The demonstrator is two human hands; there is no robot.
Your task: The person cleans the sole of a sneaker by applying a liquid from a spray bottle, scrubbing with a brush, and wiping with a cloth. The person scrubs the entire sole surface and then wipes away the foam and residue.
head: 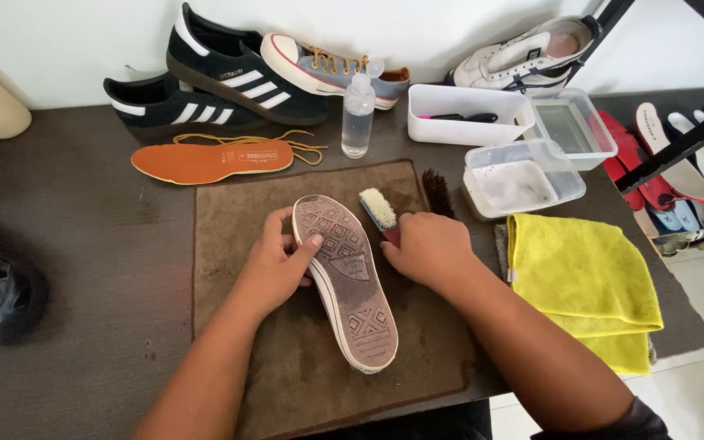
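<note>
A sneaker (346, 281) lies sole-up on a brown towel mat (230, 212) in the middle of the dark table. My left hand (277, 259) grips its left edge, thumb on the dirty patterned sole. My right hand (425, 247) holds a small brush (380, 210) with pale bristles facing up, just right of the sole's toe end. The brush does not touch the sole.
A dark-bristled brush (437, 192) lies on the mat's far edge. Behind stand a clear bottle (358, 114), an orange insole (209, 160), two black striped shoes (230, 69), a grey sneaker (332, 69) and white tubs (523, 175). A yellow cloth (584, 285) lies right.
</note>
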